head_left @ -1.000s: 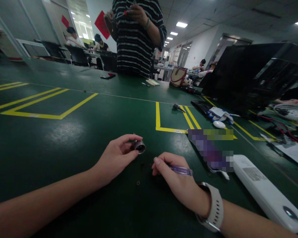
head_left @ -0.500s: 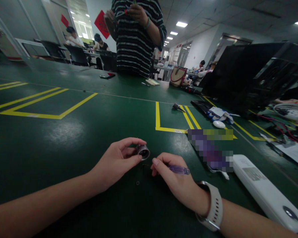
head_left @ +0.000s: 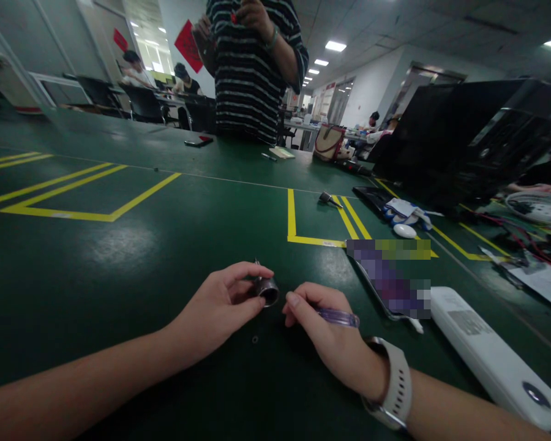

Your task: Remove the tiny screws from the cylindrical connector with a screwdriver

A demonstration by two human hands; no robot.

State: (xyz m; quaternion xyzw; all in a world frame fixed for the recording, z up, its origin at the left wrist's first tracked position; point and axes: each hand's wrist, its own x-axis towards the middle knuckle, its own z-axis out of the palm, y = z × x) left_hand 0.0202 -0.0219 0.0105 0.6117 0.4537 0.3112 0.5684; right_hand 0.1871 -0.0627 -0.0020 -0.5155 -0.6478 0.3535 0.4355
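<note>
My left hand point(head_left: 220, 306) pinches a small metal cylinder point(head_left: 267, 289) between thumb and fingers, just above the green table point(head_left: 119, 257). My right hand point(head_left: 324, 331), with a white watch on its wrist, is closed around a clear purple tool handle point(head_left: 337, 316). Its fingertips sit right beside the open end of the cylinder. A tiny dark screw point(head_left: 255, 338) lies on the table below the two hands.
A white power bank point(head_left: 491, 355) and a phone lie to the right. Farther right are gloves point(head_left: 406, 211), a white mouse point(head_left: 404, 231), cables and a black computer case point(head_left: 463, 141). A person in a striped shirt point(head_left: 252, 67) stands across the table. Yellow tape lines mark the surface.
My left hand has carried the cylinder slightly right and down toward my right hand. The right hand stayed almost still. The person across the table raised their hands.
</note>
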